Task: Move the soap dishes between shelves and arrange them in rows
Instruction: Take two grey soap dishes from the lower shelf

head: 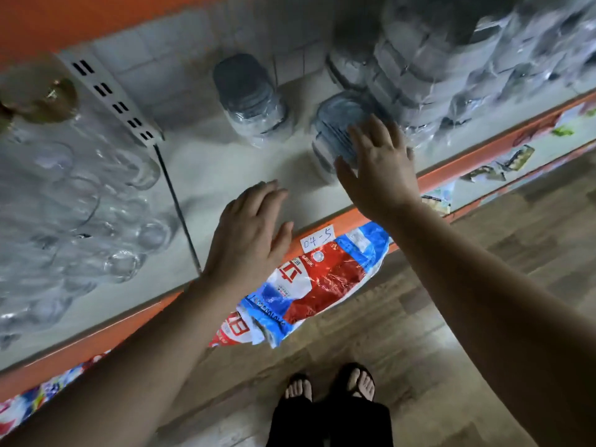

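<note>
hovering open, grip empty: left hand [248, 233] over shelf [222, 162], right hand [377, 169] over wrapped soap dishes [332, 124]; glasses [80, 204] beyond divider [175, 204].

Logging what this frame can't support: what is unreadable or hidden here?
Head view only.
Near stack: lower right part hidden by the right hand; contact unclear.
Far-right stacks: blur and wrap glare, count unknowable.
Glasses: blurred, cut off by the left edge.
Bag print: creased, too small to read.
</note>
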A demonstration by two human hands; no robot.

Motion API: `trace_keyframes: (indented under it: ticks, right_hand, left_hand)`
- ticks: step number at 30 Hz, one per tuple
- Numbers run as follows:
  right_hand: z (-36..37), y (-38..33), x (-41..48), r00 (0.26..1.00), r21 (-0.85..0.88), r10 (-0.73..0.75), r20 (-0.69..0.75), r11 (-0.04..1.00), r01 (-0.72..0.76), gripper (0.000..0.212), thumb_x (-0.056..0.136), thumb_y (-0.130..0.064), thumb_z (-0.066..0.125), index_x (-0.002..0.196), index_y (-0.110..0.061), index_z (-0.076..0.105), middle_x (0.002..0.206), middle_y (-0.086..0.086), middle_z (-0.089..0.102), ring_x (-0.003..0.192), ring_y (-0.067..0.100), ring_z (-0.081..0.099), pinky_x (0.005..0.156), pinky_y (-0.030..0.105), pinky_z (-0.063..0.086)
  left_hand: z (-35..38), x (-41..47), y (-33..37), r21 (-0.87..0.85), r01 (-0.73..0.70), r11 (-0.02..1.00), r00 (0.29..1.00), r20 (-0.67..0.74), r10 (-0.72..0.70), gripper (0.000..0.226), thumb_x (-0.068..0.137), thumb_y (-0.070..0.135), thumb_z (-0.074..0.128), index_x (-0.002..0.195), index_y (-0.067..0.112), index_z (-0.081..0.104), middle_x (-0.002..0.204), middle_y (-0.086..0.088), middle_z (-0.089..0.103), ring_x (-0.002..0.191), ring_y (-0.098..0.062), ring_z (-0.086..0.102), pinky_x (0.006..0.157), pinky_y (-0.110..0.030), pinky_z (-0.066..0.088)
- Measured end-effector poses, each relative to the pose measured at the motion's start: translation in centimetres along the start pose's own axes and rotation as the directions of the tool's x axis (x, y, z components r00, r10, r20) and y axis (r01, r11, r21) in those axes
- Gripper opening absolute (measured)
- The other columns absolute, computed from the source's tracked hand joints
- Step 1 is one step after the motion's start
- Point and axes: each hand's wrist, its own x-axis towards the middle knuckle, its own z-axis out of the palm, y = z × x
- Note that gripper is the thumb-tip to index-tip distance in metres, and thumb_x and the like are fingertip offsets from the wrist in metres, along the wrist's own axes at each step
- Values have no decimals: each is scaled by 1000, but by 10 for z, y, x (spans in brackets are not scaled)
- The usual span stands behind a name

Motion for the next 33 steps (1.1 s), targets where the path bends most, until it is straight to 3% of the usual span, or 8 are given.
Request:
trace_keyframes:
  ticks: [5, 9, 13, 16, 20, 25, 33]
  right_hand:
    - [15, 6, 7, 985, 17, -9, -173, 1000, 12, 49, 86, -45, 60, 124, -14, 55, 142, 15, 45, 125, 43, 41, 96, 52, 39]
    - [17, 8, 8, 976, 88, 3, -219, 996, 17, 41, 83, -42, 63, 113, -15, 56, 132, 15, 48, 112, 41, 45, 88, 51, 40]
    - [19, 15, -9, 952, 151, -63, -300, 982, 113, 39, 84, -42, 60, 110, -13, 58, 124, 16, 52, 106, 41, 47, 83, 47, 42]
    - [21, 20, -27, 943, 199, -74, -325, 969, 144, 40, 84, -42, 61, 110, -12, 61, 124, 15, 53, 105, 40, 48, 86, 45, 40]
    - [24, 25, -42, 944, 218, -74, -321, 964, 150, 39, 83, -40, 64, 108, -11, 63, 124, 15, 55, 106, 41, 50, 88, 46, 41]
    - [19, 29, -52, 951, 234, -76, -299, 961, 150, 40, 86, -43, 61, 111, -11, 63, 127, 14, 54, 110, 40, 50, 91, 47, 40]
    - [-3, 38, -82, 960, 236, -102, -261, 958, 165, 43, 88, -46, 59, 114, -11, 62, 127, 14, 54, 109, 41, 49, 90, 49, 41]
  left_hand:
    - [17, 53, -22, 18, 114, 993, 987, -118, -111, 53, 93, 28, 47, 137, -1, 52, 139, -20, 52, 130, -35, 48, 110, -41, 36]
    - [25, 89, -35, 100, 216, 971, 964, -181, -196, 57, 93, 31, 48, 142, 1, 46, 145, -23, 44, 133, -41, 42, 107, -48, 37]
    - [28, 125, -45, 184, 373, 909, 925, -145, -350, 68, 98, 43, 50, 154, 12, 29, 159, -20, 25, 143, -44, 25, 110, -51, 31]
    - [28, 152, -48, 99, 508, 856, 859, -138, -494, 68, 94, 54, 55, 151, 20, 38, 160, -19, 21, 137, -43, 33, 107, -44, 35]
    - [31, 169, -42, 70, 610, 789, 782, -214, -585, 62, 88, 56, 62, 137, 19, 51, 150, -18, 34, 120, -43, 48, 90, -41, 44]
    - [35, 167, -39, 131, 579, 805, 807, -233, -543, 53, 94, 43, 59, 134, 10, 48, 142, -17, 41, 115, -42, 49, 91, -41, 40]
    - [21, 82, -5, -16, 367, 930, 865, -361, -348, 42, 87, 34, 63, 111, -1, 57, 124, -24, 53, 109, -42, 52, 93, -41, 37]
